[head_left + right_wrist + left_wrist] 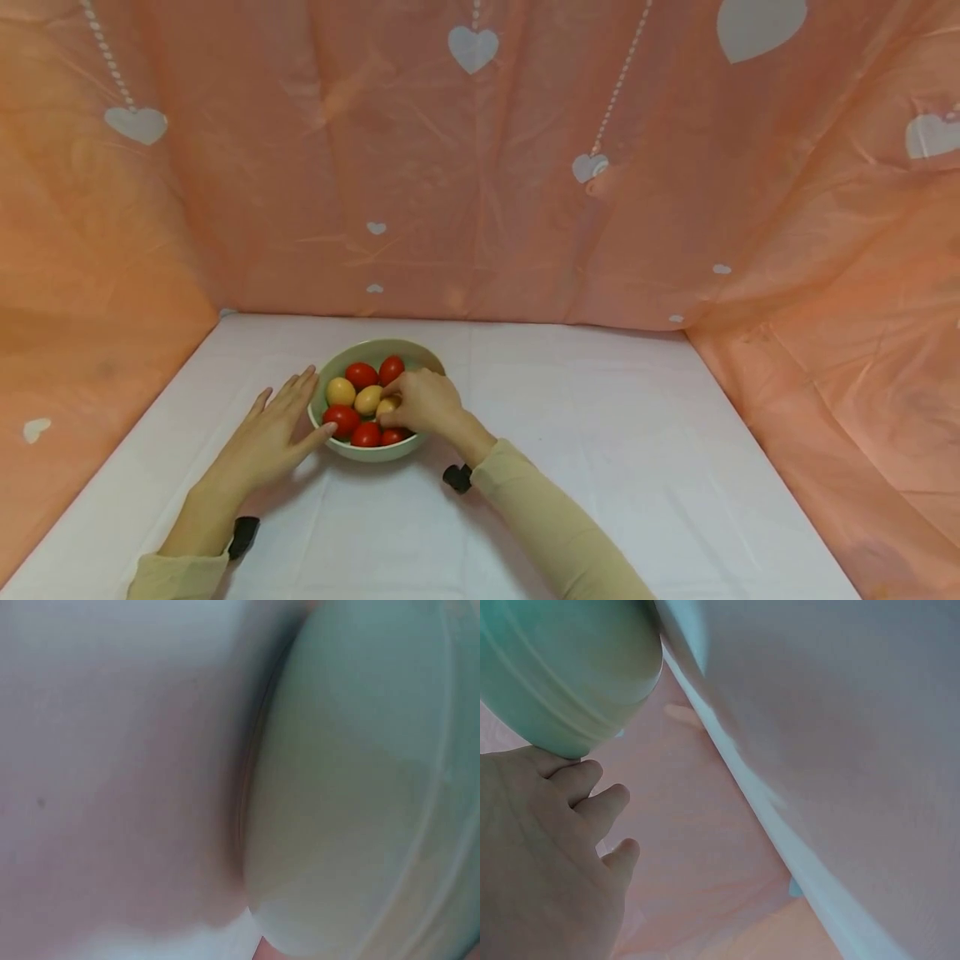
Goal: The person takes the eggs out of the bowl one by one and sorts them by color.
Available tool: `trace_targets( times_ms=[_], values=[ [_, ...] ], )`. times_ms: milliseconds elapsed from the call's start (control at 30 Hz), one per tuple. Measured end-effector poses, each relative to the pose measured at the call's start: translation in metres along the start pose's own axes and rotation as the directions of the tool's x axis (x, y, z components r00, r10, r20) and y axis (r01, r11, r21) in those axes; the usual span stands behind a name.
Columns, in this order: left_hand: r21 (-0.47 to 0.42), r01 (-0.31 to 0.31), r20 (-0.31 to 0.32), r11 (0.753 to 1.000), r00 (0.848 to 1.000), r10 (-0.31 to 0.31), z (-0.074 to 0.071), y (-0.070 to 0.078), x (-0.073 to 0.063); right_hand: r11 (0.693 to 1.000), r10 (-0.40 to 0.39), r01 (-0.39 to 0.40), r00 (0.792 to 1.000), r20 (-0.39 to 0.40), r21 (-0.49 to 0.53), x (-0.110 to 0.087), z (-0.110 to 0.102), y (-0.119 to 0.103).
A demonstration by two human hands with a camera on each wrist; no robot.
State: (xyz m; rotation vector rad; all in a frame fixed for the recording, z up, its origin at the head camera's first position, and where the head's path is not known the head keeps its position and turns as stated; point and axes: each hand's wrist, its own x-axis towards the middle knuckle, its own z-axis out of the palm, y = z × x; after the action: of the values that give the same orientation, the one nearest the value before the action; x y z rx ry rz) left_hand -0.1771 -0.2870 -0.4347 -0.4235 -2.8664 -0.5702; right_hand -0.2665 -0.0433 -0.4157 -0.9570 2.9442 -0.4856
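A pale green bowl (367,454) stands on the white tabletop and holds several glossy red tomatoes (342,420) and a few yellow egg-shaped items (341,392). Over the bowl's right side, my right hand (427,404) reaches in and pinches one yellow egg-shaped item (387,407) between curled thumb and fingers. My left hand (270,442) lies along the bowl's left rim with fingers spread and fairly straight. In the left wrist view its fingers touch the outside of the bowl (570,675). The bowl's wall (352,787) hides my right fingers in the right wrist view.
White cloth (600,467) covers the table. Peach-coloured curtains (480,167) with white hearts close off the back and both sides. Dark camera mounts (457,478) sit under both wrists. The bowl stands left of centre, near the back edge.
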Motion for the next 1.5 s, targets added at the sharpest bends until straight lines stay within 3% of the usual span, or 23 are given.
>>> trace_targets(
  times_ms=[133,567,800,1133,1333,1500],
  values=[
    [-0.004,-0.003,-0.002,1.0,1.0,0.003,0.001,0.0,-0.002,0.999,0.001,0.0,1.0,-0.011,0.046,-0.002,0.002,0.0],
    [-0.039,-0.036,-0.029,0.999,0.999,0.035,0.002,-0.001,0.0,0.987,-0.09,0.108,0.985,-0.146,0.12,-0.008,0.0,0.008],
    [-0.044,-0.039,-0.024,0.998,0.999,0.038,0.004,-0.003,0.001,0.956,-0.138,0.188,0.966,-0.22,0.225,-0.012,0.0,0.013],
    [-0.062,-0.026,-0.02,0.998,0.999,0.024,0.008,-0.004,-0.007,0.881,-0.225,0.345,0.907,-0.355,0.324,-0.023,0.008,0.024],
    [-0.05,-0.034,-0.043,0.998,0.999,0.032,0.01,-0.002,-0.007,0.827,-0.236,0.432,0.848,-0.474,0.361,-0.03,0.001,0.039],
    [-0.046,-0.038,-0.049,0.998,0.998,0.036,0.006,-0.002,-0.002,0.826,-0.243,0.458,0.815,-0.525,0.328,-0.032,-0.013,0.055]
  ],
)
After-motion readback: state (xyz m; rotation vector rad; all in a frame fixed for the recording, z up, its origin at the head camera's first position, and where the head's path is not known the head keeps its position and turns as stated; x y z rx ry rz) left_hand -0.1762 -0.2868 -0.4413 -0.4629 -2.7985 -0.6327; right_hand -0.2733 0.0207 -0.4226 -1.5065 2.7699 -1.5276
